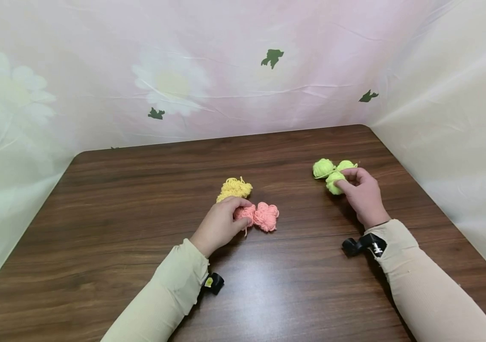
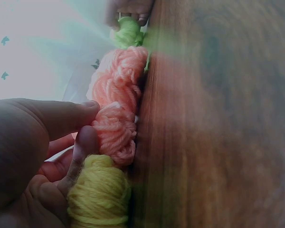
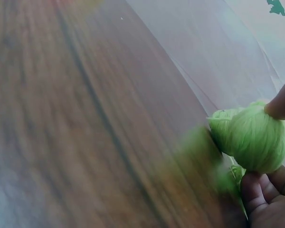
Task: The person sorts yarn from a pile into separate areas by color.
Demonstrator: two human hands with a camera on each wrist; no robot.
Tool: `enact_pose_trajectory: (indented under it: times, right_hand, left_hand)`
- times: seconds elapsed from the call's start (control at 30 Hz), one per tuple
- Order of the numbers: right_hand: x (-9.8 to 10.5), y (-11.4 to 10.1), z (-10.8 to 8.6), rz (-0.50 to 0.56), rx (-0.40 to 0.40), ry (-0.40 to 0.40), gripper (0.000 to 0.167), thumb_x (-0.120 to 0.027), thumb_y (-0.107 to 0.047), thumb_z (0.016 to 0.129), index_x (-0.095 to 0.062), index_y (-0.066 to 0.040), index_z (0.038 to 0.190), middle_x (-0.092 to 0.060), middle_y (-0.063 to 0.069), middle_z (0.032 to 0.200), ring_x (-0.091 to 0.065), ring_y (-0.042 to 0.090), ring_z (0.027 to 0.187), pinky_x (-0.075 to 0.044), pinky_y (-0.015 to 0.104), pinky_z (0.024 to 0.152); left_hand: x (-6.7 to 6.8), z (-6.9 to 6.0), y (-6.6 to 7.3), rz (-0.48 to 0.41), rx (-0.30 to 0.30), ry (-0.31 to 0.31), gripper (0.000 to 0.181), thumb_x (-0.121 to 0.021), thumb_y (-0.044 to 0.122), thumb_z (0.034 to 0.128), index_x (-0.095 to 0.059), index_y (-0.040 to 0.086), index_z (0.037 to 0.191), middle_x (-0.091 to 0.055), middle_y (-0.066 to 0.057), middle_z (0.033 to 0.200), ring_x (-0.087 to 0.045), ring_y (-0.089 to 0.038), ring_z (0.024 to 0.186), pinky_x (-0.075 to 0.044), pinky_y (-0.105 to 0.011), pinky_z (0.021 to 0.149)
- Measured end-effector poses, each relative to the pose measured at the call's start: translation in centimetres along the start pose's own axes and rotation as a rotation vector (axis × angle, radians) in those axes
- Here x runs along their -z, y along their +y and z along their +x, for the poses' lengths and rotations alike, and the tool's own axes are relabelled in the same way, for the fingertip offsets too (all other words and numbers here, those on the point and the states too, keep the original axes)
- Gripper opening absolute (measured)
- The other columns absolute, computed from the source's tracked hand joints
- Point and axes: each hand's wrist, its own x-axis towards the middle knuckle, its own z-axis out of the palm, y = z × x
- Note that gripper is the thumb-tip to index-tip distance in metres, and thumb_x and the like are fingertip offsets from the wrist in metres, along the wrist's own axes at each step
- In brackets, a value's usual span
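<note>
Near the middle of the table, my left hand (image 1: 221, 223) pinches one end of a pink yarn bundle (image 1: 267, 217). Its thumb and index finger meet at the strands in the left wrist view. Just behind that hand lies a yellow yarn bundle (image 1: 234, 188), partly covered by it in the head view. Farther right, my right hand (image 1: 363, 194) holds the nearest of three small green yarn balls (image 1: 335, 183) between thumb and fingers. The other green yarn balls (image 1: 323, 168) sit close against it. In the right wrist view the held green ball (image 3: 259, 137) fills the grip.
A dark wood-grain table (image 1: 149, 190) lies under everything. Behind it hangs a pale floral curtain (image 1: 226, 85), and another sheet (image 1: 452, 128) runs along the right edge. Each wrist carries a black camera mount (image 1: 214, 283).
</note>
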Motion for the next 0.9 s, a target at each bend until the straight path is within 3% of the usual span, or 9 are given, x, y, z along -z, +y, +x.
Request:
enact_pose_trajectory:
  times: [0.37, 0.67, 0.9]
  right_hand:
    - [0.22, -0.16, -0.01, -0.02, -0.045, 0.014, 0.022, -0.073, -0.02, 0.089, -0.06, -0.012, 0.105, -0.054, -0.004, 0.091, -0.052, 0.007, 0.078, -0.047, 0.016, 0.056]
    - [0.29, 0.0, 0.22, -0.081, -0.024, -0.004, 0.045, -0.079, -0.031, 0.087, -0.06, -0.002, 0.116, -0.054, -0.003, 0.095, -0.05, 0.006, 0.085, -0.046, 0.012, 0.062]
    - [0.22, 0.08, 0.27, -0.121, -0.009, 0.009, 0.042, -0.081, -0.031, 0.086, -0.061, 0.0, 0.106, -0.053, -0.002, 0.09, -0.048, 0.008, 0.083, -0.043, 0.013, 0.064]
  left_hand:
    - [0.01, 0.06, 0.13, -0.004, 0.008, -0.011, 0.029, -0.077, 0.012, 0.0887, -0.07, 0.008, 0.117, -0.068, -0.006, 0.119, -0.062, -0.022, 0.113, -0.048, -0.038, 0.099]
    - [0.1, 0.09, 0.28, -0.004, 0.01, -0.009, 0.03, -0.077, 0.013, 0.0887, -0.07, 0.009, 0.117, -0.067, -0.006, 0.12, -0.062, -0.021, 0.113, -0.048, -0.037, 0.098]
    - [0.03, 0.16, 0.21, -0.005, 0.017, -0.014, 0.029, -0.077, 0.013, 0.0889, -0.07, 0.009, 0.117, -0.068, -0.005, 0.12, -0.062, -0.021, 0.113, -0.049, -0.037, 0.098]
